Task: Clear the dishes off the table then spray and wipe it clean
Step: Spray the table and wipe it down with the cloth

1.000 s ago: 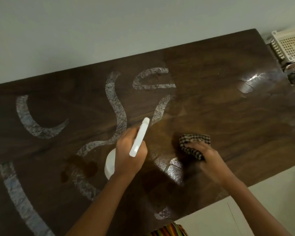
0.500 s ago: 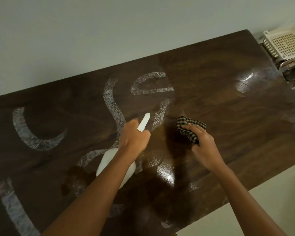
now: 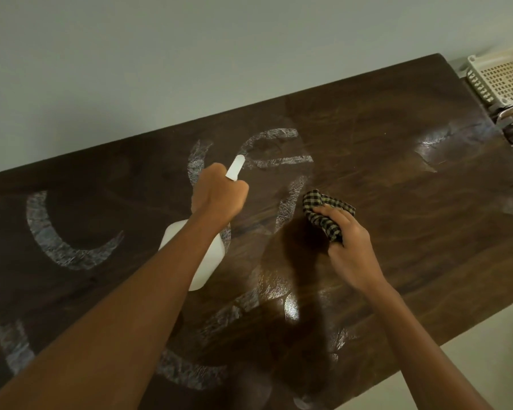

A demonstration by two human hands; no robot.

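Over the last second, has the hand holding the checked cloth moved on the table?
Yes. The right hand has slid the checked cloth away from the person, up beside the slanted white streak on the table.

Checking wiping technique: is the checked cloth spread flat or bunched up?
Bunched: the black-and-beige checked cloth is crumpled in the right hand, fingers curled round it.

table [image 3: 397,202]: dark brown, wood grain pattern, some shiny wet patches.
streaks [image 3: 51,241] on table: whitish grey, curved bands.
spray bottle [image 3: 202,261]: plain white.
cloth [image 3: 323,214]: small check pattern, black and beige.
basket [image 3: 504,78]: cream, grid of little holes.
wall [image 3: 160,69]: pale grey-green, plain.
floor [image 3: 471,365]: light cream.
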